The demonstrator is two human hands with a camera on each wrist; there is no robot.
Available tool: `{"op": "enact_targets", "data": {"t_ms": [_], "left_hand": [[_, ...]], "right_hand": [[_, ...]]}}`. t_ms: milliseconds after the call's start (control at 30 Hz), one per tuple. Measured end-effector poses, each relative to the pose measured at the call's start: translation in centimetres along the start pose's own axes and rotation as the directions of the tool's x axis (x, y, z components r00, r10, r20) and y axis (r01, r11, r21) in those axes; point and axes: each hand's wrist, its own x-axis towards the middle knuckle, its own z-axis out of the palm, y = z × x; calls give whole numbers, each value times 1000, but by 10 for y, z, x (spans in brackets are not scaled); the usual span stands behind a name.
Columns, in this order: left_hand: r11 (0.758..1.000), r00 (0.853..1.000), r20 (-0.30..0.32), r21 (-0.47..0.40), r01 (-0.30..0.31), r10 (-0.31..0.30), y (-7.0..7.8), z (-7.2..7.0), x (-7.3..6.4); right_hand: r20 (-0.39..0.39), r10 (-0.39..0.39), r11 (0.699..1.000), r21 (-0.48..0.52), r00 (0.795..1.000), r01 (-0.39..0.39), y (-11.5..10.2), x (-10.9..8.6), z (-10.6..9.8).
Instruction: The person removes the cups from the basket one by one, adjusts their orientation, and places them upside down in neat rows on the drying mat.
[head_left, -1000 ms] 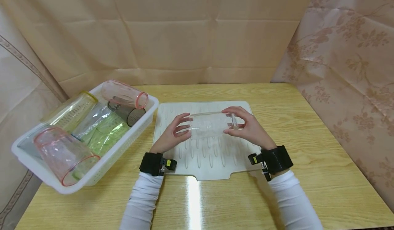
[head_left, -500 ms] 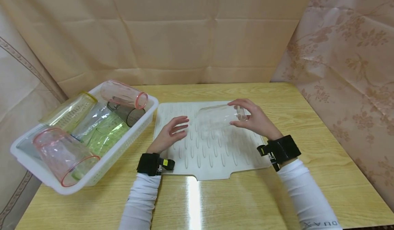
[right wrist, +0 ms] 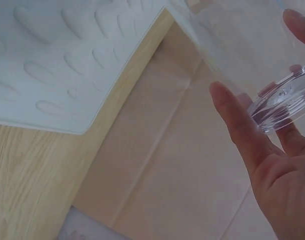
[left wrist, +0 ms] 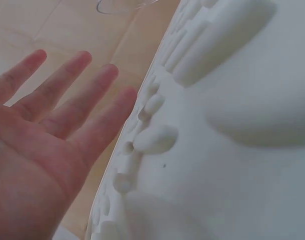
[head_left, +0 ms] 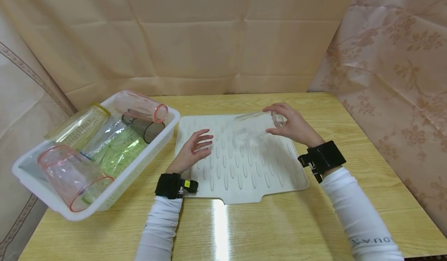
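My right hand point(head_left: 290, 125) grips a clear tumbler point(head_left: 253, 125) by its thick base, with thumb and fingers on either side. The tumbler lies on its side in the air above the white draining mat point(head_left: 244, 183), its wide end pointing left and slightly down. In the right wrist view the heavy clear base point(right wrist: 285, 97) sits among the fingers. My left hand point(head_left: 191, 152) hovers over the mat's left part, apart from the tumbler and holding nothing. In the left wrist view its fingers point(left wrist: 100, 92) are spread and nearly straight beside the mat's raised oval ridges.
A white plastic basket point(head_left: 139, 164) on the left holds several tumblers: a pink one point(head_left: 73, 175) in front, another pink one point(head_left: 137, 106) behind, a yellow one point(head_left: 84, 125), a green one point(head_left: 120, 148) and a grey one point(head_left: 146, 127). Cloth hangs behind the wooden table point(head_left: 349, 156).
My left hand has let go of the tumbler's wide end and drawn slightly left. The right hand has carried the tumbler right and away from me, tilting its wide end down.
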Motion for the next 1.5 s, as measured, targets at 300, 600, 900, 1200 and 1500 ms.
{"op": "enact_targets", "data": {"t_ms": [300, 600, 900, 1200, 1500], "left_hand": [[1000, 1000, -7, -22, -11, 10, -4, -2, -1], [996, 999, 5, -77, -44, 44, -6, -4, -4], [995, 999, 1, -90, -50, 50, -7, -5, -7], [997, 999, -1, -60, -48, 48, -6, -4, -9], [999, 1000, -5, -52, -10, 10, 8, 1, -11]], "right_hand": [[42, 45, 998, -50, 998, -43, 9, 9, -9], [107, 123, 985, -137, 987, -108, 23, 18, -25], [119, 184, 970, -181, 976, -161, 28, 20, -29], [111, 210, 958, -221, 971, -182, 28, 23, -32], [115, 230, 941, -278, 967, -191, 31, 24, -35]]}}
